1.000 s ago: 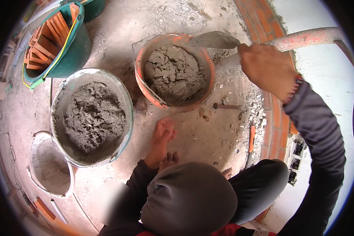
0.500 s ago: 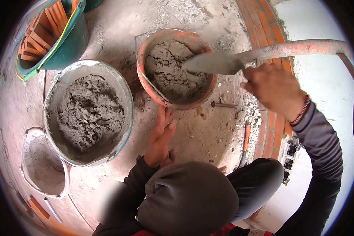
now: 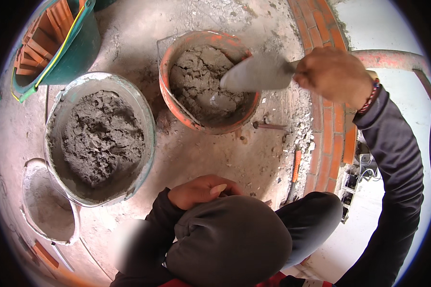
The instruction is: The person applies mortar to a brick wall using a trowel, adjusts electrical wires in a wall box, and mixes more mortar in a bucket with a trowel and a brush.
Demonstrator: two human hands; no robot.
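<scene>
My right hand (image 3: 335, 74) is closed round the handle of a trowel (image 3: 258, 72). The grey blade reaches left over the rim of an orange bucket (image 3: 170, 105), which holds grey mortar (image 3: 203, 79). My left hand (image 3: 201, 190) lies close to my body, its thumb and some fingers stretched out with nothing seen in them; the dark rounded cap (image 3: 230, 239) hides part of it. Left of the orange bucket stands a larger bucket (image 3: 148, 158) filled with crumbly grey mortar.
A green bucket (image 3: 86, 52) of brick pieces stands at the far left, a whitish mortar-stained container (image 3: 48, 210) below. An orange-handled tool (image 3: 296, 167) and a hammer-like tool (image 3: 269, 126) lie right of centre. Brick courses (image 3: 326, 148) curve along the right beside a long reddish bar (image 3: 392, 60).
My left hand has left the orange bucket's near rim and drawn back toward my body. My right hand has risen slightly, and the trowel blade has turned its flat side more into view.
</scene>
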